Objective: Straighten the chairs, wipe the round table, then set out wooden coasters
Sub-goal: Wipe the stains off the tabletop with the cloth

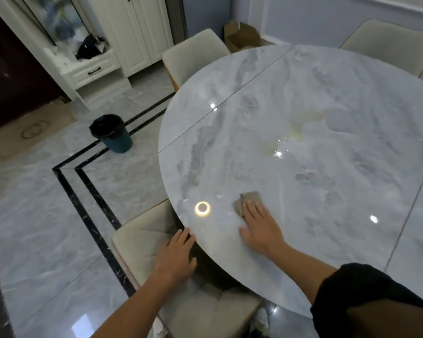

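Right hand (260, 231) flat on cloth (250, 199), left hand (177, 257) flat, touching round table (327, 106) edge

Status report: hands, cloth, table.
Right hand flat on cloth, near table edge. Left hand open at the rim. Yellowish stain mid-table.
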